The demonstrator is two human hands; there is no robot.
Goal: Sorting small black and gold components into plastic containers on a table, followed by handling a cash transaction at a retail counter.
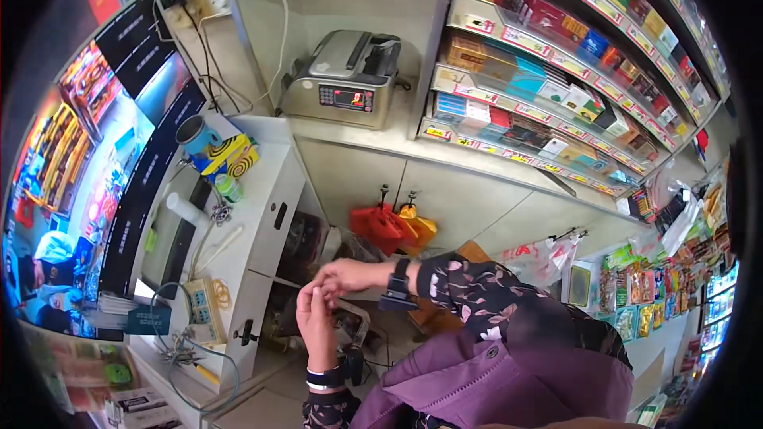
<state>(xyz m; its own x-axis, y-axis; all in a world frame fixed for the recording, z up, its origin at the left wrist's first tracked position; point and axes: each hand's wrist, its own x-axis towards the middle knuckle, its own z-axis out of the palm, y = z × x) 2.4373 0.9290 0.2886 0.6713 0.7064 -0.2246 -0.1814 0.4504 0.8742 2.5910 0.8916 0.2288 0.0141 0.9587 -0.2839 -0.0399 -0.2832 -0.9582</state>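
Observation:
My left hand [316,324] is raised in the lower middle of the head view, its fingers drawn together toward the tips. My right hand [348,274] reaches across from the right, fingers curled, and meets the left fingertips. Whatever lies between them, if anything, is too small or hidden to make out. A black strapped device [400,284] circles my right wrist, and a dark and white band [326,379] my left. Below the hands a dark floor-level clutter shows partly. Red bags [377,226] and a yellow bag [418,226] hang on cabinet handles just beyond.
A white desk [266,191] stands left, with a large monitor [103,167], a blue mug [197,137] and a yellow-handled tool [207,373]. A bill counter [346,79] sits on the back ledge. Shelves of small boxes [548,95] rise at right.

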